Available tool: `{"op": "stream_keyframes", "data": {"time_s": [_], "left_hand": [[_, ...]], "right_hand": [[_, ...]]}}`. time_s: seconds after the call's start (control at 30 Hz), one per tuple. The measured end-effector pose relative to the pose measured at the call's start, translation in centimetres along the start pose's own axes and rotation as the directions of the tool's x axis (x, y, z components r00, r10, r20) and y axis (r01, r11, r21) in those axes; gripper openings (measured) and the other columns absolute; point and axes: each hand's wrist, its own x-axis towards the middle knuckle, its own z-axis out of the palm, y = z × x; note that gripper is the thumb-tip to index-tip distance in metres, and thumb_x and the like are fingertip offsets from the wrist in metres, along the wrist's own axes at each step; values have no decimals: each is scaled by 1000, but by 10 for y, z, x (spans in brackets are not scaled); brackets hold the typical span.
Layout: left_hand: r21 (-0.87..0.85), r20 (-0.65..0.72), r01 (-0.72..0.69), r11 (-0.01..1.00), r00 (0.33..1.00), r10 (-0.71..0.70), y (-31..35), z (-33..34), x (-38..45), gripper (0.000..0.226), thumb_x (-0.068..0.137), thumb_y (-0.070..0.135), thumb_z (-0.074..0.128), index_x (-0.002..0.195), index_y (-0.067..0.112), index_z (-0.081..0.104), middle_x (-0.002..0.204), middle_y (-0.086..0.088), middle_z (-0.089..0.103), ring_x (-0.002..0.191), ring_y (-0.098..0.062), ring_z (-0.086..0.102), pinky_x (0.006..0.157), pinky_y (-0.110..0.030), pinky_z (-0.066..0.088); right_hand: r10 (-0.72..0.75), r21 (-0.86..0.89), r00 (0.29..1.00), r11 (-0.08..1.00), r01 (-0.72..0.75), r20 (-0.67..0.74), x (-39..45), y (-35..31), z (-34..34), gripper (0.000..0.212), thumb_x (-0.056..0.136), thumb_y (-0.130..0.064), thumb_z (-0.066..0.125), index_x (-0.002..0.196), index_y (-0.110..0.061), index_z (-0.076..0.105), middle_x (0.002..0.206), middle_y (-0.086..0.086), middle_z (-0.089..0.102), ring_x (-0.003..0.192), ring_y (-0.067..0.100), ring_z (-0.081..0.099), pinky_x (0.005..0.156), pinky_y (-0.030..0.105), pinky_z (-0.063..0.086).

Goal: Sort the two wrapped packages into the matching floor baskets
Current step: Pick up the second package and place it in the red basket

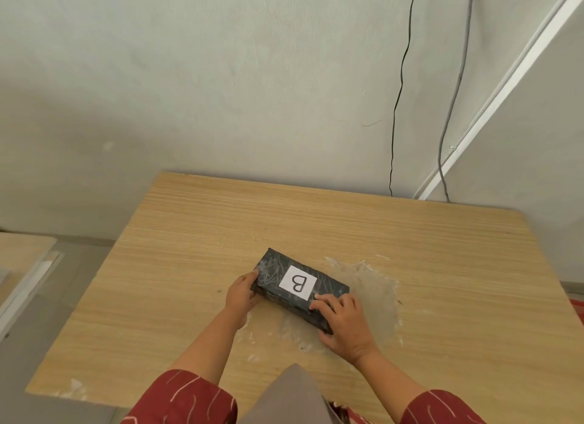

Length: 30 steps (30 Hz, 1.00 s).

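A dark wrapped package (275, 272) with a white label showing the letter B lies near the middle of the wooden table (410, 265). My left hand (241, 294) grips its left end, thumb on top. My right hand (346, 324) holds its near right end, fingers resting on the top by the label. Only this one package is in view. No floor basket is visible.
A patch of dried whitish residue (376, 294) marks the table right of the package. A second table's corner (22, 256) shows at the left edge, with grey floor between. Two cables (399, 91) hang down the wall behind the table.
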Motion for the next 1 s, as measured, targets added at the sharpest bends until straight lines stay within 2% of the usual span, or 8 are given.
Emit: {"op": "stream_keyframes", "data": {"time_s": [0.2, 0.27, 0.4, 0.53, 0.63, 0.73, 0.83, 1.0], "left_hand": [[19, -156, -41, 999, 987, 43, 0, 11, 11, 67, 77, 30, 72, 133, 15, 41, 143, -16, 40, 118, -33, 52, 102, -46, 46], [23, -88, -69, 997, 994, 71, 6, 14, 4, 62, 85, 24, 64, 139, 11, 37, 145, -13, 40, 126, -31, 46, 106, -44, 40], [87, 54, -92, 992, 995, 88, 19, 20, -8, 28, 94, 16, 50, 122, 21, 49, 128, -6, 54, 110, -22, 49, 97, -44, 40], [184, 116, -142, 973, 986, 122, 27, 32, -4, 50, 95, 6, 48, 142, 19, 39, 135, -5, 49, 111, -23, 47, 93, -43, 40], [237, 132, -221, 946, 972, 194, 27, 38, 8, 64, 88, -11, 51, 146, 10, 36, 146, -10, 43, 123, -32, 49, 96, -43, 46], [256, 151, -247, 935, 965, 213, 27, 46, 17, 68, 84, -17, 51, 146, 9, 38, 151, -13, 40, 132, -36, 46, 104, -50, 45], [261, 146, -227, 938, 970, 194, 30, 54, 21, 68, 84, -18, 50, 146, 9, 39, 150, -13, 41, 134, -36, 43, 105, -53, 44], [351, 214, -363, 863, 929, 303, 37, 72, 25, 63, 80, -20, 51, 136, 7, 52, 142, -15, 52, 133, -30, 47, 104, -49, 46]], "right_hand": [[24, 27, 997, 999, -22, -67, 5, -42, 17, 46, 64, -43, 65, 109, -37, 55, 104, -12, 60, 84, 16, 53, 80, 32, 35], [-6, 27, 998, 1000, 8, -59, 8, -56, 21, 44, 66, -44, 63, 108, -36, 56, 102, -12, 60, 83, 15, 55, 75, 33, 43], [25, 55, 998, 998, -22, -60, 11, -70, 27, 43, 66, -48, 61, 107, -35, 59, 99, -12, 62, 82, 14, 59, 74, 32, 48], [108, 94, 993, 990, -104, -36, 15, -69, 30, 48, 67, -57, 61, 110, -37, 65, 103, -16, 65, 90, 11, 61, 99, 47, 34], [144, 261, 989, 954, -144, 21, 17, -61, 29, 51, 74, -57, 60, 121, -38, 64, 121, -17, 60, 115, 11, 50, 113, 58, 19], [268, 542, 963, 814, -207, -35, 16, -54, 21, 42, 87, -41, 62, 128, -32, 59, 144, -13, 38, 135, 6, 32, 118, 41, 26], [634, 733, 773, 513, -447, 27, 17, -44, 16, 63, 89, -24, 67, 145, -22, 37, 154, -6, 17, 139, 10, 27, 116, 32, 27], [744, 820, 627, 200, -536, 228, 24, -44, 20, 75, 79, -21, 79, 143, -15, 39, 127, 4, 59, 116, 19, 60, 94, 35, 54]]}}
